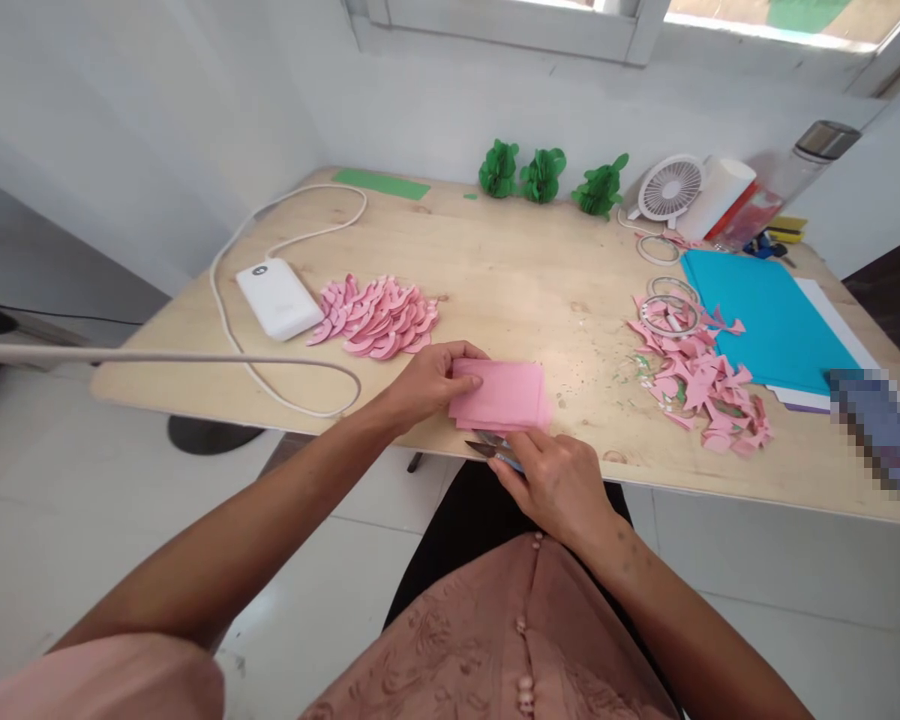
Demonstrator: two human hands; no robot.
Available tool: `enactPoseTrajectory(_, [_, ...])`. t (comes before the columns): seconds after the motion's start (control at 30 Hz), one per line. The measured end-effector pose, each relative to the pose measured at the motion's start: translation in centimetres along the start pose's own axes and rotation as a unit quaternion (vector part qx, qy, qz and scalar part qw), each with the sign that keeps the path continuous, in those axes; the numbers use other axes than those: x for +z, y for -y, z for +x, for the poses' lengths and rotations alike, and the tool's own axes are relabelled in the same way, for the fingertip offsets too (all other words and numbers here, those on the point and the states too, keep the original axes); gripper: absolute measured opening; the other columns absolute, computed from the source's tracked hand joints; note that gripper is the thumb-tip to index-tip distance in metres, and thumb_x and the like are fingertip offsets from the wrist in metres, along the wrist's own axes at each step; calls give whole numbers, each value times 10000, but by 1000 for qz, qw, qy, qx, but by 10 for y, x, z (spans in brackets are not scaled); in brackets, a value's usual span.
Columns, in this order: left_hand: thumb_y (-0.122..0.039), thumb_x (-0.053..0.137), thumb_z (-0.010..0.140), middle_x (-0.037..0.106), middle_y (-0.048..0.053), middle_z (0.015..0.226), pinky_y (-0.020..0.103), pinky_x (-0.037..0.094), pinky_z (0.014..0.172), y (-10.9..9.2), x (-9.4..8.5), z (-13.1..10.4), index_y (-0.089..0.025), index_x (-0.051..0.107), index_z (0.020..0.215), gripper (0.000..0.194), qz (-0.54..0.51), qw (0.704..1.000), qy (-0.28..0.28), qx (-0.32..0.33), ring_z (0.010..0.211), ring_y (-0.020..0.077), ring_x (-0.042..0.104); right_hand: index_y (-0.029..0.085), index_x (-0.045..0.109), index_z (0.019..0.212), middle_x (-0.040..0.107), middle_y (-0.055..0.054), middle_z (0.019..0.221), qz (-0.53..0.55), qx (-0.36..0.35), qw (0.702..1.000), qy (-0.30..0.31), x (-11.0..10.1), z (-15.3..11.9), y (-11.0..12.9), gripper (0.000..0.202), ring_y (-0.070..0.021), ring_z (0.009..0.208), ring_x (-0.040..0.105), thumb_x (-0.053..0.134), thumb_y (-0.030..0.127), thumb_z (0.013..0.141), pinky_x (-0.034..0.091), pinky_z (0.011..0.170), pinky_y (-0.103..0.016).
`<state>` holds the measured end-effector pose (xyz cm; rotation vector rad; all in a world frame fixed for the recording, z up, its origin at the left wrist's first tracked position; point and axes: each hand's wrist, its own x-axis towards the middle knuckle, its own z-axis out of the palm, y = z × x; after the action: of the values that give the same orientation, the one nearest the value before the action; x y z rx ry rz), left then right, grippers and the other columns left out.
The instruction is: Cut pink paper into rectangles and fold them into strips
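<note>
My left hand (439, 385) pinches the left edge of a small stack of pink paper sheets (501, 393), thumb on top. The stack is roughly rectangular and its layers do not quite line up. Below its lower edge, my right hand (559, 478) is closed around a pair of scissors (491, 450). The blades point left and stand a little apart, near the table's front edge; most of the handles is hidden by my fingers. Left of the stack lies a pile of curved, scalloped pink paper cutouts (382, 318).
Pink paper scraps (709, 390) lie at right, beside blue sheets (769, 315). A white power bank (279, 300) with a looping cable sits at left. Along the wall stand green paper shapes (544, 175), a small fan (671, 188) and a clear bottle (795, 180).
</note>
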<state>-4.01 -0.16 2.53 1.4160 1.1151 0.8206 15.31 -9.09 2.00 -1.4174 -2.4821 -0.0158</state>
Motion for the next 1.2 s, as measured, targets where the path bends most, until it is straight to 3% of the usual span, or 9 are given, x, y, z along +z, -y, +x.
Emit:
enactPoseTrajectory(0.37, [-341, 736, 643, 642, 20, 837, 243, 438, 618, -3, 0, -7, -145, 620, 965, 394, -63, 998, -9, -31, 726, 150, 579, 178, 600, 812, 649, -25, 686, -18, 8, 1000, -3, -5, -15, -10, 284, -142, 533, 539, 442, 369, 950, 191, 538, -297])
enactPoseTrajectory(0.57, [-352, 711, 662, 639, 14, 842, 244, 440, 623, -2, 0, -7, -154, 615, 971, 379, -43, 999, 1, -27, 733, 152, 582, 178, 615, 864, 673, -26, 744, -6, 9, 1000, -3, -1, -7, -2, 251, -151, 557, 561, 463, 363, 939, 209, 543, -295])
enactPoseTrajectory(0.73, [-346, 618, 729, 656, 25, 915, 265, 454, 635, 1, 0, -4, -171, 628, 991, 315, 111, 993, -4, 31, 772, 172, 594, 173, 615, 850, 666, -29, 714, -8, 1, 1000, 0, 2, -1, 3, 259, -154, 545, 560, 470, 371, 933, 200, 537, -297])
enactPoseTrajectory(0.93, [-256, 518, 784, 650, 53, 1151, 333, 476, 829, 6, -2, 3, -197, 588, 1169, 396, 321, 939, 11, 123, 991, 213, 599, 172, 610, 823, 650, -25, 691, -10, -2, 1000, -5, 4, -1, 2, 280, -138, 525, 535, 461, 380, 937, 190, 537, -292])
enactPoseTrajectory(1.2, [-230, 477, 811, 685, 46, 1040, 346, 476, 817, 9, 0, -5, -193, 622, 1064, 295, 402, 904, 8, 144, 939, 212, 612, 178, 617, 900, 666, -29, 740, 2, -23, 1000, 9, 0, -8, -5, 268, -152, 566, 556, 459, 389, 944, 207, 539, -295])
